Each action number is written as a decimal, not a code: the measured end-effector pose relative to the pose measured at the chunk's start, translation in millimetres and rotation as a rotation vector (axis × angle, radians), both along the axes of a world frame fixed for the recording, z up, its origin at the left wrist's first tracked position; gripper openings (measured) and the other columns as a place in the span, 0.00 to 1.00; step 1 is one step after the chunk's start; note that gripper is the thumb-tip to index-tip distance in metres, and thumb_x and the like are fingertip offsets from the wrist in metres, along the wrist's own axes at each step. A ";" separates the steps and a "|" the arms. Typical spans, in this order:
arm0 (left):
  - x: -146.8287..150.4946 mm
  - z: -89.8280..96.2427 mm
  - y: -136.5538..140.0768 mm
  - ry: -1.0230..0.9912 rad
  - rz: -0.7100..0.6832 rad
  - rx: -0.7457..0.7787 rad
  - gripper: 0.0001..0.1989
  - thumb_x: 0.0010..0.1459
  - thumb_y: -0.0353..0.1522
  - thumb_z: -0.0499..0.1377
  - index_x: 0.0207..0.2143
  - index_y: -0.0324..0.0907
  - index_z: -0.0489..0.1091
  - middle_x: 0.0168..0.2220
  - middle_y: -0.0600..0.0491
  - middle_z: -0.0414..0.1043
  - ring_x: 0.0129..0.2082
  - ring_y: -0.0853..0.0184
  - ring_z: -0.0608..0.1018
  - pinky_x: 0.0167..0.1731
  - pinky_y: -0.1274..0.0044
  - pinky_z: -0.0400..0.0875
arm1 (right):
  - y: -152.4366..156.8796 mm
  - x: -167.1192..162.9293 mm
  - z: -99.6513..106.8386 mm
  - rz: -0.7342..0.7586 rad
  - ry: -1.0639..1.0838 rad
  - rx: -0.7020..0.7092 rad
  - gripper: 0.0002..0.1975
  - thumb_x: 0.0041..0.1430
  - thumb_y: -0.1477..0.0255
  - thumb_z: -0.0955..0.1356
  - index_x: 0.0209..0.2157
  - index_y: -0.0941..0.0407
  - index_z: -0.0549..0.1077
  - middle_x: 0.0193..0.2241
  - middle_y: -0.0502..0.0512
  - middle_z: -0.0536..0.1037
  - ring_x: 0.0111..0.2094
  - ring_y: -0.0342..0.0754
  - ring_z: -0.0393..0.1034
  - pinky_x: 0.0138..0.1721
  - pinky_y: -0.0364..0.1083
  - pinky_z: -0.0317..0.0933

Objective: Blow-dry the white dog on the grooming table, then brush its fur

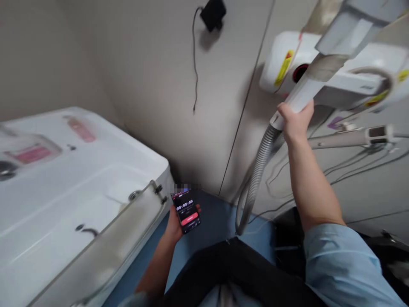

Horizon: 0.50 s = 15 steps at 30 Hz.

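Note:
My left hand (174,224) is closed around a smartphone (185,211) at the lower middle, beside the tub's rim. Its lit screen reads 00:00:03 above a red button. On the right, my raised right hand (297,119) is wrapped round a white tube (305,91). A grey ribbed hose (262,155) hangs from the tube's lower end and loops down near the floor. The tube's upper end meets a wide pale plastic head (348,34), partly cut off by the top edge.
At left stands a white tub (140,153) with a clear side panel (105,243) and pink bottles (81,130). A white wall unit (281,64) with yellow labels sits behind the tube. A black adapter (213,15) dangles its cord down the wall. Cables (348,170) trail at right.

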<state>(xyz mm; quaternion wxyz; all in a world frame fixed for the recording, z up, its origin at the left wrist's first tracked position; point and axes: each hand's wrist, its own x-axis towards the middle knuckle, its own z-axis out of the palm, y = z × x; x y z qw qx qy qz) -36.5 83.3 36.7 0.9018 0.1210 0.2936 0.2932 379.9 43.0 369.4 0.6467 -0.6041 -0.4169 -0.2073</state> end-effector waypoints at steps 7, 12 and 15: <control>-5.9 -7.0 4.5 -0.016 -0.073 0.054 0.40 0.69 0.57 0.41 0.53 0.33 0.75 0.42 0.37 0.83 0.43 0.50 0.85 0.45 0.61 0.80 | -37.0 -29.3 -72.2 0.021 0.110 0.271 0.19 0.50 0.66 0.76 0.40 0.52 0.67 0.33 0.51 0.73 0.31 0.45 0.71 0.38 0.48 0.67; 8.8 -4.7 8.8 0.055 -0.163 0.043 0.40 0.71 0.54 0.39 0.57 0.30 0.73 0.43 0.35 0.83 0.41 0.50 0.86 0.44 0.61 0.80 | -165.4 -101.6 -196.8 -0.018 0.308 0.266 0.23 0.45 0.55 0.75 0.38 0.54 0.70 0.26 0.47 0.75 0.25 0.46 0.70 0.29 0.47 0.65; 32.1 0.3 8.8 0.134 -0.224 0.026 0.40 0.72 0.51 0.35 0.60 0.28 0.70 0.41 0.35 0.83 0.39 0.51 0.86 0.44 0.61 0.80 | -264.2 -156.0 -270.5 -0.309 0.535 -0.120 0.21 0.40 0.62 0.78 0.36 0.55 0.73 0.33 0.53 0.78 0.33 0.52 0.74 0.37 0.53 0.70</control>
